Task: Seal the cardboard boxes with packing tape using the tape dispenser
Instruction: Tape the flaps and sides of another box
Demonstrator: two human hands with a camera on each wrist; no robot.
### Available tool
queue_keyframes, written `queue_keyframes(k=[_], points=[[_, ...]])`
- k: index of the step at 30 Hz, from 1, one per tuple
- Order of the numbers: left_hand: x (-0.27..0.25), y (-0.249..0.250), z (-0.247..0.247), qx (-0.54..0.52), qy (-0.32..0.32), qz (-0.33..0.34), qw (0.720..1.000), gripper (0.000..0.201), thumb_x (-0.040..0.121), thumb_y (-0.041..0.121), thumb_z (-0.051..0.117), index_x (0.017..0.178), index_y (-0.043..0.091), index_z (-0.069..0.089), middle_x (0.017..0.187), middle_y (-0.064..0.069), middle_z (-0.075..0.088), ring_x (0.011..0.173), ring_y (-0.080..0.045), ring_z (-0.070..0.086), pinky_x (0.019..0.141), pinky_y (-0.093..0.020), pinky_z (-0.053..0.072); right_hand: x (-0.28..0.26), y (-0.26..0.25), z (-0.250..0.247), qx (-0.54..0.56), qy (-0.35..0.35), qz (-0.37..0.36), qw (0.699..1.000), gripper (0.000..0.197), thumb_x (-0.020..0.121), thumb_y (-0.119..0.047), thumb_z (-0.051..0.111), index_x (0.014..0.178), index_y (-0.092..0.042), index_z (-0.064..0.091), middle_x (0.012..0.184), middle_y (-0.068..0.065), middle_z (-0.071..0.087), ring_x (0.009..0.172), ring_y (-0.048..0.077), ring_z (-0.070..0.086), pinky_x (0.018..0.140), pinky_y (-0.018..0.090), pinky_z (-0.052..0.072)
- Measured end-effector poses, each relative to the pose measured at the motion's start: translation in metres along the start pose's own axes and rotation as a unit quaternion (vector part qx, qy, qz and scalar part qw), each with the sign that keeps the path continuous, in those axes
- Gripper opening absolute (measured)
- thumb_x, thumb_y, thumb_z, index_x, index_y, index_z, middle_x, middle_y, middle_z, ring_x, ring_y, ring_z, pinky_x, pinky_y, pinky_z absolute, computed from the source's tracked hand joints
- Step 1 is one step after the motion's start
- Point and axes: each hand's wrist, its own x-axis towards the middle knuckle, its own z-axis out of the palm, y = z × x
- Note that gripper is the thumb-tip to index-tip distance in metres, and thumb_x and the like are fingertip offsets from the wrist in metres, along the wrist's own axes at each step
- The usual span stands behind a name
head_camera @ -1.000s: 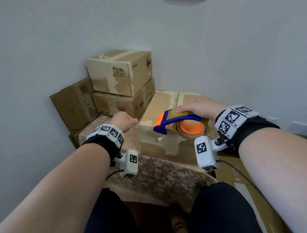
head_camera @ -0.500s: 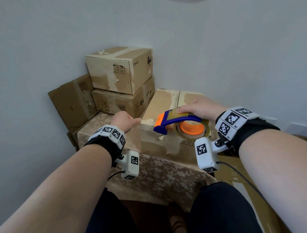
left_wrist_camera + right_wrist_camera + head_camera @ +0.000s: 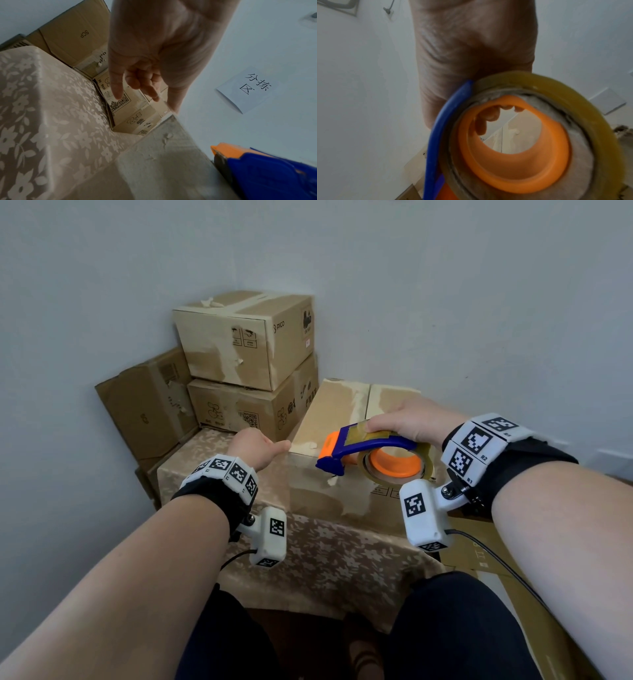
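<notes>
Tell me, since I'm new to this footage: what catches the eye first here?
The blue and orange tape dispenser stands out, gripped by the right hand over the near top edge of the cardboard box on the floral tablecloth. The left hand reaches toward that box's left corner, fingers loose and holding nothing. Behind, a stack of taped boxes fills the wall corner.
</notes>
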Motion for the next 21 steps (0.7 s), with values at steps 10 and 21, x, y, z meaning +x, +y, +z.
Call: queue_keyframes(k=[10, 21], points=[[-0.004, 0.007, -0.001, 0.0, 0.0, -0.015, 1.0, 0.059, 0.077, 0.052, 0.069, 0.049, 0.011, 0.037, 0.048, -0.002, 0.038, 0.047, -0.02, 0.041, 0.054, -0.029, 0.037, 0.002, -0.032, 0.017, -0.199, 0.063, -0.042, 0.977, 0.048, 0.089, -0.011, 0.046, 0.132, -0.03, 0.053, 0.129, 0.008, 0.054, 0.097, 0.025, 0.056, 0.072, 0.035, 0.047], [-0.008, 0.007, -0.003, -0.018, -0.025, -0.037, 0.999, 0.051, 0.08, 0.053, 0.067, 0.063, 0.008, 0.049, 0.061, -0.004, 0.05, 0.055, -0.017, 0.049, 0.047, -0.027, 0.034, 0.005, -0.045, 0.046, -0.426, 0.006, -0.135, 0.895, 0.082, 0.072, -0.083, 0.044, 0.142, -0.042, 0.037, 0.131, 0.001, 0.05, 0.123, 0.024, 0.042, 0.089, 0.04, 0.045]])
